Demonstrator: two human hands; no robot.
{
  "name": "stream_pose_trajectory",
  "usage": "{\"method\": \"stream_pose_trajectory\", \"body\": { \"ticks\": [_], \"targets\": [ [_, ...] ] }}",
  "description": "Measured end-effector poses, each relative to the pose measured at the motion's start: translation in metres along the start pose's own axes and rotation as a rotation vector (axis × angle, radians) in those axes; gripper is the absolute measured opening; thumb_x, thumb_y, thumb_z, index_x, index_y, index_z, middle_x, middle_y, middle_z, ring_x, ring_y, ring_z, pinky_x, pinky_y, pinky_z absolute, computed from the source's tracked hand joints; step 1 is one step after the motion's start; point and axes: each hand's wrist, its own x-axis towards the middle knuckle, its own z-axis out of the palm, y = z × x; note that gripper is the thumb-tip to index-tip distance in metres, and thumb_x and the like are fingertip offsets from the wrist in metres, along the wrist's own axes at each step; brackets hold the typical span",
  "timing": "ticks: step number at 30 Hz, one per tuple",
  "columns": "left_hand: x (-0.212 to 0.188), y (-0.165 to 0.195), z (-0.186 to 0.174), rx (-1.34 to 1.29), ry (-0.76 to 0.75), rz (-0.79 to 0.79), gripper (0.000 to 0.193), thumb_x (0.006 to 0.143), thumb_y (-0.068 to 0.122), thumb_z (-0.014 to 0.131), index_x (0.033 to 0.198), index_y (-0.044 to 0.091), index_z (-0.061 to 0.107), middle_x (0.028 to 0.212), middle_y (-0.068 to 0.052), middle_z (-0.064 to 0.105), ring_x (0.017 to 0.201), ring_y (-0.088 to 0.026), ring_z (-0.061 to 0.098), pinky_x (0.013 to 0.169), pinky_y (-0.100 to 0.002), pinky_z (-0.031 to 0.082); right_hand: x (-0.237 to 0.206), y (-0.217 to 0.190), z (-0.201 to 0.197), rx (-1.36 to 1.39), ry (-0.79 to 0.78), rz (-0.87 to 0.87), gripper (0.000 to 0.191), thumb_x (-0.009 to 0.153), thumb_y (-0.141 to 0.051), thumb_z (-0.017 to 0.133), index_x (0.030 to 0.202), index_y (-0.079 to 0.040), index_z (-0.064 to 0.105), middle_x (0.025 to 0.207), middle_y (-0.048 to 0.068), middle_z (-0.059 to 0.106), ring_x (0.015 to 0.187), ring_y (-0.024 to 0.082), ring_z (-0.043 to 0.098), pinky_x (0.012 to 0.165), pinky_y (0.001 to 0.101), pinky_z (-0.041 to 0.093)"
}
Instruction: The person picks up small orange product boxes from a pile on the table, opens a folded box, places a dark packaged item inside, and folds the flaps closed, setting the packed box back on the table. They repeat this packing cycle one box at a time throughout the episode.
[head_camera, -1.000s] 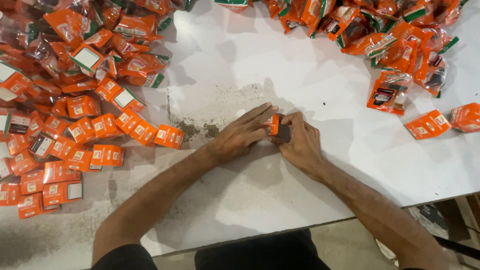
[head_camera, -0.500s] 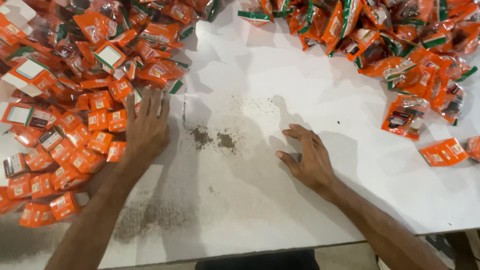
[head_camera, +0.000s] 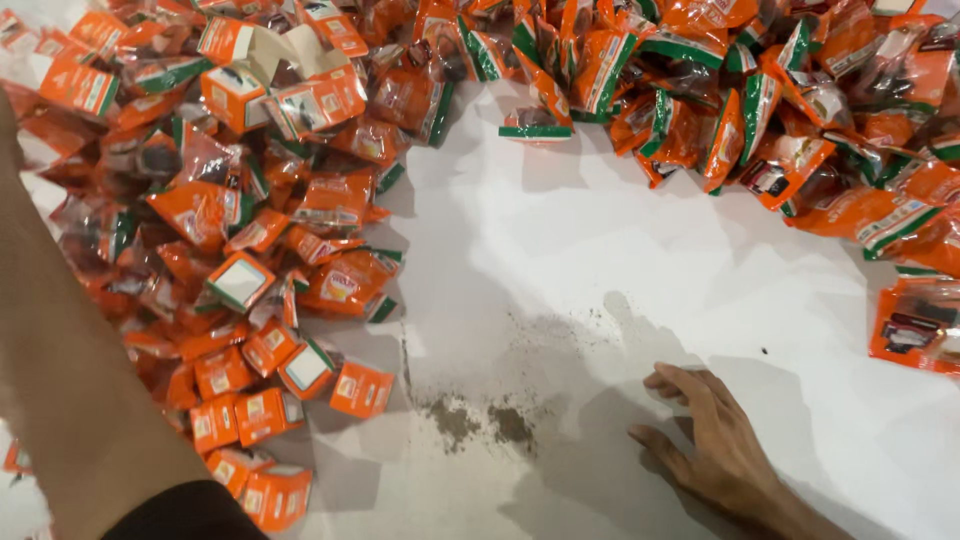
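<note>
Your right hand (head_camera: 720, 450) is lying flat on the table (head_camera: 560, 250), fingers apart – left forearm (head_camera: 70, 380) is crossing the boxes (head_camera: 250, 400), fingers out of frame, can't tell.

The scene is lit brightly and rather evenly from overhead, and the white table top (head_camera: 620, 230) is rendered almost washed out in its upper middle. Soft grey shadows are cast across the lower part of the surface, a broad one beneath and left of the right hand (head_camera: 715, 450). Small specular glints are caught on the crinkled plastic of the orange packets (head_camera: 700, 110), where detail is partly lost. The left forearm (head_camera: 70, 400), very close to the lens, is shown large, soft and out of focus. Slight motion smear is seen toward the frame edges, and mild wide-angle stretching is noticeable at the corners.
</note>
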Motion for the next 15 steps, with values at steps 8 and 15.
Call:
{"method": "stream_pose_trajectory", "body": {
  "ticks": [8, 15],
  "targets": [
    [0.053, 0.067, 0.085, -0.144, -0.446, 0.198, 0.043, 0.099, 0.041, 0.068, 0.12, 0.003, 0.067, 0.116, -0.021, 0.069, 0.1, -0.03, 0.064, 0.088, -0.048, 0.05, -0.004, -0.002, 0.002, -0.147, -0.023, -0.151, 0.084, 0.07, -0.029, 0.086, 0.14, -0.01, 0.043, 0.117, 0.018, 0.063, 0.103, 0.037, 0.061, 0.085, 0.0522, 0.05],
    [0.0, 0.204, 0.176, -0.025, -0.546, 0.658, 0.054, 0.096, 0.05, 0.07, 0.134, 0.011, 0.068, 0.117, -0.017, 0.07, 0.108, -0.032, 0.067, 0.09, -0.046, 0.053, 0.001, -0.011, -0.003, -0.077, 0.026, -0.231, 0.079, 0.07, -0.019, 0.085, 0.14, -0.014, 0.047, 0.12, 0.016, 0.063, 0.105, 0.037, 0.06, 0.085, 0.0485, 0.051]
  ]
}}
